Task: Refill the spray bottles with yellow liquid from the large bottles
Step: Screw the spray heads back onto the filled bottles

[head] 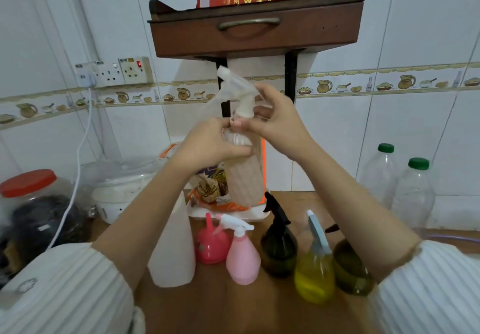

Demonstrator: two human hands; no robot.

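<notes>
Nearest on the wooden table (pixel 233 307) stand the pink spray bottle (pixel 242 258), a yellow-filled one (pixel 314 276) right of it and a tall white bottle (pixel 172 250) left of it, close-packed, so setting down leaves little room. Above the pink spray bottle, held up in the air, is the ribbed beige spray bottle (pixel 245 175): the left hand (pixel 210 144) wraps its shoulder, the right hand (pixel 275 118) pinches the collar under the white trigger head (pixel 239 92). It looks like light, stiff, smooth plastic; the neck seems the surest hold. Farther right, two green-capped large bottles (pixel 413 190) stand by the wall
</notes>
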